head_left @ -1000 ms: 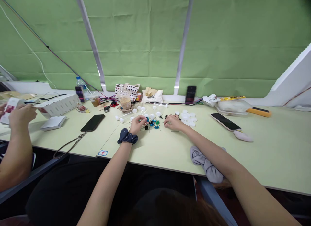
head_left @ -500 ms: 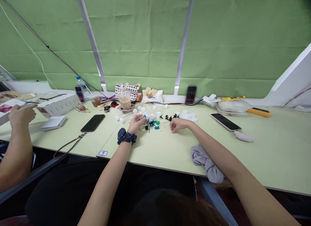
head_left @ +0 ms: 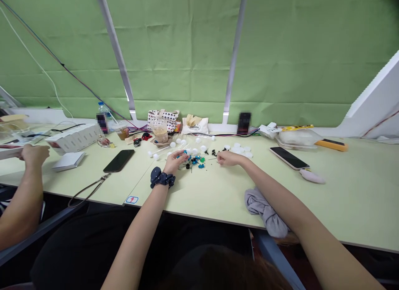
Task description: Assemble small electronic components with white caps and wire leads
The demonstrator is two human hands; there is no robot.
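Observation:
My left hand (head_left: 175, 161), with a dark dotted scrunchie (head_left: 162, 178) at its wrist, has its fingers closed around a small blue piece (head_left: 185, 152) at the left edge of a loose pile. Beside it lie several blue pieces (head_left: 201, 166), a green piece (head_left: 202, 160) and black ones, some with thin stems. My right hand (head_left: 229, 158) is curled with its fingertips down by the black pieces (head_left: 213, 152); whatever it holds is hidden. White round caps (head_left: 238, 148) lie beyond both hands, with clear tubes (head_left: 165, 149) among those on the left.
A plastic drink cup (head_left: 160, 132) stands behind the pile. Phones lie left (head_left: 119, 160) and right (head_left: 289, 157). A grey cloth (head_left: 264, 211) sits under my right forearm at the table edge. At far left, a co-worker's hand (head_left: 35, 155) holds a box near a white carton (head_left: 75, 137).
My right hand's fingers have drawn up slightly and curled tighter. My left hand stays at the pile. The co-worker's hand and box have lowered towards the table.

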